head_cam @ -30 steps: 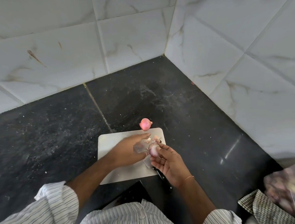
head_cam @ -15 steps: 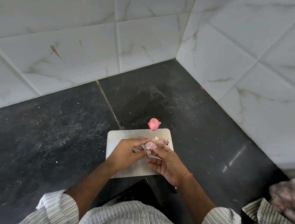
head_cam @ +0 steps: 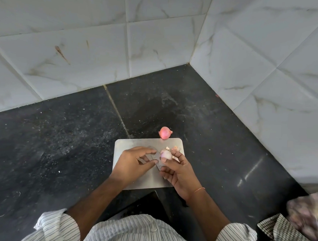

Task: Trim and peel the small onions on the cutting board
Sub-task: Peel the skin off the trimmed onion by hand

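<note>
A pale, partly peeled onion (head_cam: pixel 166 154) is pinched in the fingertips of the right hand (head_cam: pixel 179 174), over the far right part of the board (head_cam: pixel 128 144). The left hand (head_cam: pixel 132 163) is held just beside it, fingers loosely spread and nothing gripped. Peel scraps (head_cam: pixel 176 148) are seen on the board near its far right corner. A 2nd onion (head_cam: pixel 165 132), pink and unpeeled, is set at the board's far edge on the counter (head_cam: pixel 62 143), a dark speckled stone divided by a seam. White marbled wall tiles (head_cam: pixel 158 38) are met at a corner behind. A checked cloth (head_cam: pixel 280 233) is laid at the right edge.
</note>
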Tool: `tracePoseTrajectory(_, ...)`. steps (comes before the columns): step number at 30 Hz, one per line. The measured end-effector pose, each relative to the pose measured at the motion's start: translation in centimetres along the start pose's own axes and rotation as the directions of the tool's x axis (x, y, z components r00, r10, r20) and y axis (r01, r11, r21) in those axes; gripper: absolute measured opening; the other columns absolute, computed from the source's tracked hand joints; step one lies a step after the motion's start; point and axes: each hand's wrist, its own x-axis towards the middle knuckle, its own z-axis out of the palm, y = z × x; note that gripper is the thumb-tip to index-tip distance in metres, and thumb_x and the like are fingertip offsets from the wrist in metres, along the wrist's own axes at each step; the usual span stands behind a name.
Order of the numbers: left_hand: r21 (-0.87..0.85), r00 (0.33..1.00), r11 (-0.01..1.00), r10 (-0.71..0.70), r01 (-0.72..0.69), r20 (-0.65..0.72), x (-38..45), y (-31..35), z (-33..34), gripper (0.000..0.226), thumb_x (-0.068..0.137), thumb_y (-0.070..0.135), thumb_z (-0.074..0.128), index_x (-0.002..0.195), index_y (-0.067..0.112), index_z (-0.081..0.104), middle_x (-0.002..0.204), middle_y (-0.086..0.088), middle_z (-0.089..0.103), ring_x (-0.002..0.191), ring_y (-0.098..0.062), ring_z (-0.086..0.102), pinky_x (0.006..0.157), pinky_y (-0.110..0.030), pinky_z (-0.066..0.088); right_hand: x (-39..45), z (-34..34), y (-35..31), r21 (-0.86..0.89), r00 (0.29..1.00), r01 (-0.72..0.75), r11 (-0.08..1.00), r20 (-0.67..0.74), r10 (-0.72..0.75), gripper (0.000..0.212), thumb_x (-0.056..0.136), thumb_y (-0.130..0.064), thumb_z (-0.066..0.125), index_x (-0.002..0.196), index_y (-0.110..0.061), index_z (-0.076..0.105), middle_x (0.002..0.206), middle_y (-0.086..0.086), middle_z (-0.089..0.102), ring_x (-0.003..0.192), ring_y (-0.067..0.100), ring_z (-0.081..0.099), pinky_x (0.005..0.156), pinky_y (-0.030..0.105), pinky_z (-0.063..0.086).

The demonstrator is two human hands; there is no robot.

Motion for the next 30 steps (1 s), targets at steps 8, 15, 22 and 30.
tracePoseTrajectory(8, 0.056, 0.991, 0.989, 0.134, -0.135, 0.026, 0.3, 0.6, -0.2, 0.018, 0.093, 0.024, 0.084, 0.11, 0.027, 0.087, 0.106, 0.02, 0.081, 0.098, -0.001, 0.076, 0.088, -0.031, 0.063, 0.2, 0.1, 0.2, -0.041, 0.998, 0.058, 0.997, 0.037, -0.057, 0.04, 0.088, 0.003, 0.08, 0.116, -0.017, 0.06, 0.115, 0.016, 0.075, 0.081, 0.025, 0.067, 0.075, 0.035, 0.064)
tracePoseTrajectory(15, 0.124, 0.986, 0.98, 0.15, -0.158, 0.072, 0.4, 0.2, -0.4, 0.012, 0.097, 0.035, 0.079, 0.105, 0.029, 0.085, 0.097, 0.018, 0.079, 0.084, -0.006, 0.074, 0.076, -0.035, 0.062, 0.8, -0.7, 0.8, -0.244, 0.982, 0.185, 0.952, 0.025, -0.185, 0.06, 0.069, -0.015, 0.098, 0.115, -0.015, 0.06, 0.117, 0.017, 0.077, 0.088, 0.037, 0.06, 0.087, 0.056, 0.053)
tracePoseTrajectory(22, 0.229, 0.968, 0.945, 0.207, -0.235, 0.14, 0.9, 0.8, -0.4, 0.005, 0.093, 0.027, 0.077, 0.097, 0.025, 0.077, 0.093, 0.028, 0.065, 0.08, -0.005, 0.068, 0.074, -0.024, 0.057, 0.8, -1.2, 0.7, -0.374, 0.971, 0.232, 0.898, 0.032, -0.237, 0.052, 0.075, -0.011, 0.095, 0.115, -0.015, 0.061, 0.113, 0.016, 0.078, 0.086, 0.028, 0.068, 0.083, 0.057, 0.056)
tracePoseTrajectory(30, 0.231, 0.967, 0.952, 0.153, -0.2, 0.206, 1.7, 0.8, 0.2, 0.017, 0.094, 0.042, 0.062, 0.097, 0.028, 0.07, 0.096, 0.015, 0.068, 0.085, -0.008, 0.065, 0.074, -0.029, 0.057, 0.9, -1.5, 0.9, -0.156, 0.99, 0.144, 0.977, 0.031, -0.141, 0.062, 0.069, -0.008, 0.096, 0.119, -0.013, 0.06, 0.109, 0.023, 0.074, 0.095, 0.04, 0.059, 0.089, 0.056, 0.043)
